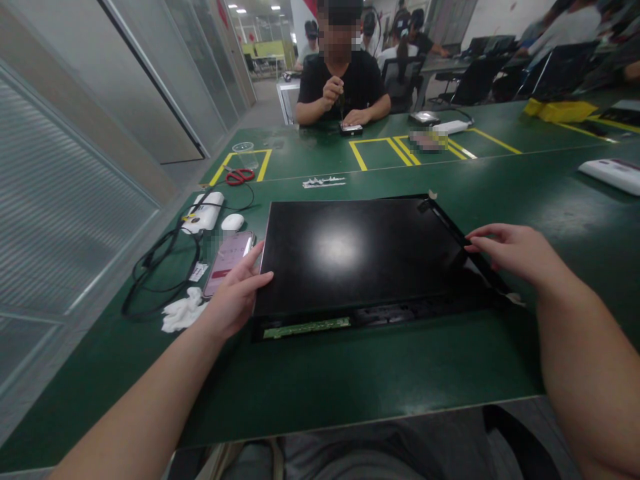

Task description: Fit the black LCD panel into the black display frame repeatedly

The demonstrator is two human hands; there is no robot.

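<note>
On the table [360,380], my left hand [234,295] is pinching the screen [345,257], right hand [515,250] the frame [393,315] beneath; twisting would be risking cracks.

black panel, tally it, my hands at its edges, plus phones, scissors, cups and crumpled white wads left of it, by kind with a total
Black panel: 1
Hands: 2, left hand and right hand
Phone: 1
Scissors: 1
Clear cup: 1
White wad: 1
Total: 7

Green table [350,380] (yellow-taped): black frame [400,312], phone [229,260], red scissors [240,177], black cable [145,260], crumpled tissue [184,310].
</note>
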